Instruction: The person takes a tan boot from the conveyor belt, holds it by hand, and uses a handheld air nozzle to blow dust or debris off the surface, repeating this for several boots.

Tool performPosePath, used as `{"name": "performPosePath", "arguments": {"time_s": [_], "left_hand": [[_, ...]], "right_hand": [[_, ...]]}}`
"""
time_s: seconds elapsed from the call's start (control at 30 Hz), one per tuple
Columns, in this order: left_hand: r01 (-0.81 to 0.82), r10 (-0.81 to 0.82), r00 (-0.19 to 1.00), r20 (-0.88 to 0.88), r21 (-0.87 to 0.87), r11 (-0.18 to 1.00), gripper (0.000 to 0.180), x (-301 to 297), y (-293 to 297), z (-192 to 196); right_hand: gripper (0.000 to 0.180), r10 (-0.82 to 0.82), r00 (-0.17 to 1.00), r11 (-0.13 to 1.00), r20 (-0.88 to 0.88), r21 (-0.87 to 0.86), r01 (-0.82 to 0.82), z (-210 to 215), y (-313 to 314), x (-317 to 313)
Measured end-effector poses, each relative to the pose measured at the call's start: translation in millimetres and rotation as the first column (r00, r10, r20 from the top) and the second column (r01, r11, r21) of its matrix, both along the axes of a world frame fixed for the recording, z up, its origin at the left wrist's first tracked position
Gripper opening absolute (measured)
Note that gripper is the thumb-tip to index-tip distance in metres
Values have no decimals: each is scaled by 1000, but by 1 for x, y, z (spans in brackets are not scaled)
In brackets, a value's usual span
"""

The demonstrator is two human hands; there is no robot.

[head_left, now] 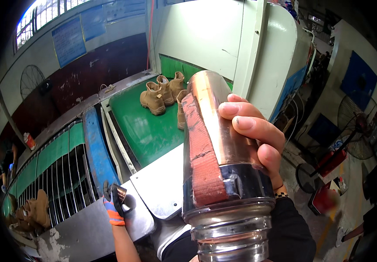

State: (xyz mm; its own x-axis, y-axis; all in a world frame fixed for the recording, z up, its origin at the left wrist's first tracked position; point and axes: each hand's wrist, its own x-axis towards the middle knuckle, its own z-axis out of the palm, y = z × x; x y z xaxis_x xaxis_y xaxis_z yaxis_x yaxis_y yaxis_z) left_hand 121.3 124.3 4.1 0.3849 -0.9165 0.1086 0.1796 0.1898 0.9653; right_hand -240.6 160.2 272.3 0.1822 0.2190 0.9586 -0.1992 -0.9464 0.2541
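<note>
Close in front of me, a copper-coloured vacuum flask [230, 133] is tipped with its threaded steel neck toward me. My bare right hand [262, 133] is closed around its far part. A worn red strap [202, 153] runs along its side to a black collar. Lower left, my left hand [113, 207] wears a grey glove with an orange and blue cuff. Its fingers are closed on a small copper-coloured flask cup [119, 193], held over the metal table edge [138, 218]. The flask's mouth is out of the picture.
Several tan boots [155, 96] stand on a green conveyor belt [142, 131] beyond the flask. More boots [35, 209] lie by a barred rack [68, 179] at left. A pale machine housing [201, 35] rises behind. Fans [356, 124] and a red box [324, 201] are at right.
</note>
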Motion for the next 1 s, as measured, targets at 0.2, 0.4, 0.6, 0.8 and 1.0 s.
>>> {"name": "performPosePath", "arguments": {"time_s": [0.2,0.4,0.6,0.8,1.0], "left_hand": [[79,-80,996,-33,-52,996,55,29,-19,-47],[41,-42,999,-33,-19,999,56,-1,-6,-15],[113,-114,993,-15,-20,993,62,18,-14,-41],[73,-72,995,68,-9,997,59,15,-10,-29],[277,-278,958,-77,-20,961,57,19,-9,3]], "right_hand": [[50,-27,999,996,31,-86,29,13,0,-2],[48,-69,997,990,24,-119,72,21,6,-10],[49,-49,998,994,25,-92,51,13,3,-12],[51,-100,995,994,15,-40,101,6,6,-14],[62,-88,992,979,-88,174,103,-19,5,-26]]}}
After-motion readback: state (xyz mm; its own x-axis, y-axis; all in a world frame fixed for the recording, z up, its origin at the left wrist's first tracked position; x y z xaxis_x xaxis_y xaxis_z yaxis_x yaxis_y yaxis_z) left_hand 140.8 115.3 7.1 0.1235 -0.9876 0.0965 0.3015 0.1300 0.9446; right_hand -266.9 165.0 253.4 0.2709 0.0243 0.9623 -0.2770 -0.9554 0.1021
